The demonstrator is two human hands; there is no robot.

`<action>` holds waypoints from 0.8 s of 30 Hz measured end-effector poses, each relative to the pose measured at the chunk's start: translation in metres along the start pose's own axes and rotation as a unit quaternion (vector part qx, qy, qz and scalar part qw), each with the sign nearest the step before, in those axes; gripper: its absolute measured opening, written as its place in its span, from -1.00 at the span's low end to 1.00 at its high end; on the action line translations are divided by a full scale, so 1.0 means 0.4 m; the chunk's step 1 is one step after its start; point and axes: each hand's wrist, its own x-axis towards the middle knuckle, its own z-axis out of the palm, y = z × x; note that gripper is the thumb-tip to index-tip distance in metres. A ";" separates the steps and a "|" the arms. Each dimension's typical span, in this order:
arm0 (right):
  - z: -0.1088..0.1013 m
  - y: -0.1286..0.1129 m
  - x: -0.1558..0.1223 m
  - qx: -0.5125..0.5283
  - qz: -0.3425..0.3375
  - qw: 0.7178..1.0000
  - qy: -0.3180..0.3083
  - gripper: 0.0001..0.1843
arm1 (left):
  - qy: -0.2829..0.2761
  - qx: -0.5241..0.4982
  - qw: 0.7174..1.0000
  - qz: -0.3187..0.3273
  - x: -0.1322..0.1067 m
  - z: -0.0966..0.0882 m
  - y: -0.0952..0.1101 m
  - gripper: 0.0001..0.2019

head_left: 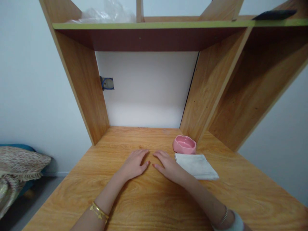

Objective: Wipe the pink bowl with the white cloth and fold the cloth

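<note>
My left hand (135, 164) rests on the wooden desk (144, 202), palm down, thumb apart from the fingers and nothing in it. Facing it across a small gap, my right hand (167, 165) lies on the same surface, also with thumb and fingers apart and holding nothing. Just right of my right hand is a folded white cloth (198, 166), partly behind my wrist. Beyond the cloth stands a pink angular bowl (184, 145), close to the upright panel; its inside shows no contents.
A wooden shelf (139, 26) spans above the desk, carrying crumpled clear plastic (108, 12) and a dark flat object (275, 14). Side panels (79, 80) flank the back. An open wall socket box (108, 83) shows blue wire. A patterned, fringed blanket (21, 162) lies at far left.
</note>
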 end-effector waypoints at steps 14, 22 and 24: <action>0.045 0.015 -0.026 0.024 0.021 0.998 -0.051 -0.32 | -0.055 0.041 0.997 -0.030 -0.005 0.020 -0.008 -0.45; 0.044 0.009 -0.028 0.008 0.035 0.995 -0.091 -0.27 | -0.105 0.021 0.993 -0.059 -0.011 0.016 -0.009 -0.35; 0.041 0.008 -0.027 0.006 0.036 0.995 -0.095 -0.27 | -0.102 0.024 0.993 -0.058 -0.012 0.015 -0.008 -0.35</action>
